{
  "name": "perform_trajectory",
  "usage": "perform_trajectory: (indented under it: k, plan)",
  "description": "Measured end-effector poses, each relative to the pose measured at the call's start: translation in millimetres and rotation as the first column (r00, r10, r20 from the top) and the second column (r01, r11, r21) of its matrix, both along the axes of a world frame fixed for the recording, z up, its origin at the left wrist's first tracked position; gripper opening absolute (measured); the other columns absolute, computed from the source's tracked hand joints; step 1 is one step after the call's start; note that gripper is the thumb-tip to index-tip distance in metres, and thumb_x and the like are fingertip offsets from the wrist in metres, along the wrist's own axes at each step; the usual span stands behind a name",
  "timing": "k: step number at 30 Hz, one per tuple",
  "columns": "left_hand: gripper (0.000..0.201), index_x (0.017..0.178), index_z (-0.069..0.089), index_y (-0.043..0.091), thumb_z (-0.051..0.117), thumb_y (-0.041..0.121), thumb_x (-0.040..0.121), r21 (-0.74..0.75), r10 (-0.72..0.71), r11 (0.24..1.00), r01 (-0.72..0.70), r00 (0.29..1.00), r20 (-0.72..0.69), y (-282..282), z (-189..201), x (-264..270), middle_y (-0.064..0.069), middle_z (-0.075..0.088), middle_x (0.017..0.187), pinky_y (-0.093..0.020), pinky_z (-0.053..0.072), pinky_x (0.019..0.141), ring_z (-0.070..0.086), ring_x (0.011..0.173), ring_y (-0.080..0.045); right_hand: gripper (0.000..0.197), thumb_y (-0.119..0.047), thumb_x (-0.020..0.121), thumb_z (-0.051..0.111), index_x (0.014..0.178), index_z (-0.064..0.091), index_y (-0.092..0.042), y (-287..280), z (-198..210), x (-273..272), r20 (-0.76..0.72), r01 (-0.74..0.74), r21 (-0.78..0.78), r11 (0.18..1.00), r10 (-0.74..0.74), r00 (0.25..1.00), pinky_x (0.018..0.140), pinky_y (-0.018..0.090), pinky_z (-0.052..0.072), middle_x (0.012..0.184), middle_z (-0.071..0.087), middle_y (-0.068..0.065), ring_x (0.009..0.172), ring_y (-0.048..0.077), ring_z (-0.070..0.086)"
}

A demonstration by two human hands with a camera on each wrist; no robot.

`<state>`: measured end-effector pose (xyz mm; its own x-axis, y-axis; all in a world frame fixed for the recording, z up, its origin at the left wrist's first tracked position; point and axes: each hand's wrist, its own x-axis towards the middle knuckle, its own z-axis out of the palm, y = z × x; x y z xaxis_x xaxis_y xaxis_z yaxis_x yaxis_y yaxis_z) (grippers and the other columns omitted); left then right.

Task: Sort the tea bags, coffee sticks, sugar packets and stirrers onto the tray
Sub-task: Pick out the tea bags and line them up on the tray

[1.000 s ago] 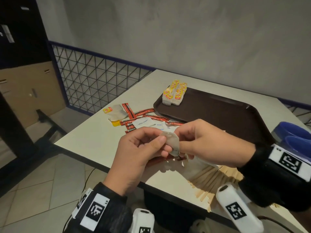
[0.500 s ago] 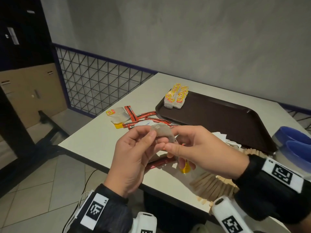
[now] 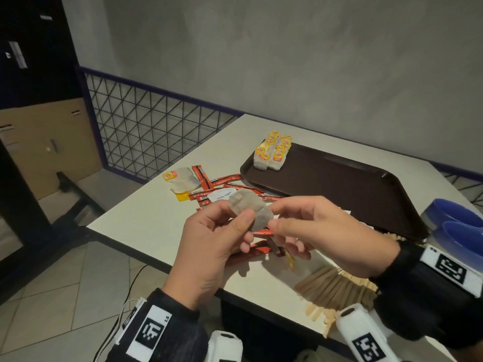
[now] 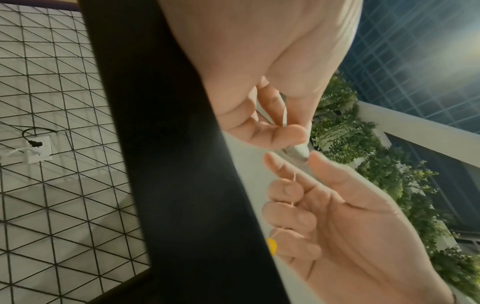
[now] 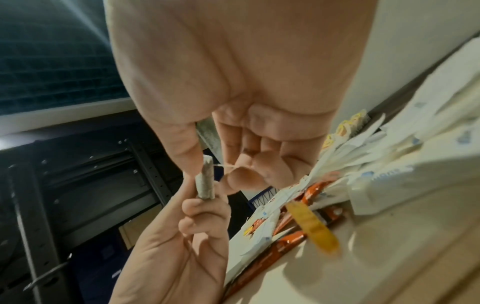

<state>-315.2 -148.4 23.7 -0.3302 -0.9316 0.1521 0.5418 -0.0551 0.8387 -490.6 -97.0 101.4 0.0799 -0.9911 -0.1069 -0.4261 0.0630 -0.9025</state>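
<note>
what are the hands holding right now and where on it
One tea bag, held up above the table. The left hand pinches its near edge between thumb and fingers; the right hand pinches its right end.

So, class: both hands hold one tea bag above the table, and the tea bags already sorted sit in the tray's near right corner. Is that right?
Not quite. The sorted tea bags sit at the tray's far left corner, as the head view shows. The rest holds: the left hand and right hand both pinch one tea bag above the table.
</note>
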Motion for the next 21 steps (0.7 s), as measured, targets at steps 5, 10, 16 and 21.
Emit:
perform_trajectory:
  k: [5, 10, 16, 21]
  plan:
    - [0.044, 0.119, 0.070, 0.008, 0.074, 0.008, 0.076, 0.012, 0.004, 1.000, -0.003, 0.999, -0.054, 1.6, 2.5, -0.6, -0.012, 0.068, 0.075, -0.026, 0.057, 0.051, 0.064, 0.055, -0.015, 0.015, -0.003, 0.099, 0.060, 0.106, 0.073, -0.003, -3.6, -5.8, -7.4, 0.061, 0.198, -0.061, 0.978, -0.195, 0.979, 0.048, 0.027, 0.042, 0.074, 0.065, 0.013, 0.059, 0.019, 0.054]
    - [0.030, 0.103, 0.078, 0.016, 0.072, 0.010, 0.074, 0.009, 0.015, 1.000, -0.015, 0.999, -0.039, 3.1, 4.1, -1.2, -0.007, 0.068, 0.067, -0.025, 0.057, 0.047, 0.067, 0.053, -0.014, 0.010, -0.007, 0.096, 0.066, 0.094, 0.073, -0.001, -0.4, -7.0, -2.7, 0.043, 0.147, -0.026, 0.989, -0.146, 0.988, 0.052, 0.031, 0.044, 0.076, 0.069, 0.016, 0.060, 0.021, 0.056]
    - [0.019, 0.091, 0.078, 0.020, 0.079, 0.026, 0.072, -0.007, 0.053, 0.999, -0.053, 0.997, 0.061, 0.7, 2.9, -0.2, -0.008, 0.068, 0.073, -0.033, 0.054, 0.048, 0.062, 0.054, -0.017, 0.011, -0.008, 0.095, 0.068, 0.097, 0.071, 0.001, 9.2, -0.3, 3.6, 0.062, 0.069, 0.025, 0.997, -0.071, 0.996, 0.052, 0.031, 0.046, 0.082, 0.072, 0.020, 0.064, 0.025, 0.060]
    - [0.020, 0.095, 0.074, 0.019, 0.083, 0.027, 0.078, -0.014, 0.093, 0.996, -0.093, 0.995, 0.031, -0.9, 0.4, 0.0, -0.010, 0.066, 0.079, -0.025, 0.042, 0.049, 0.048, 0.050, -0.018, 0.026, -0.010, 0.092, 0.071, 0.118, 0.064, -0.009, 17.1, 1.6, 6.5, 0.138, 0.061, 0.165, 0.984, -0.084, 0.987, 0.053, 0.033, 0.049, 0.089, 0.074, 0.020, 0.069, 0.028, 0.064]
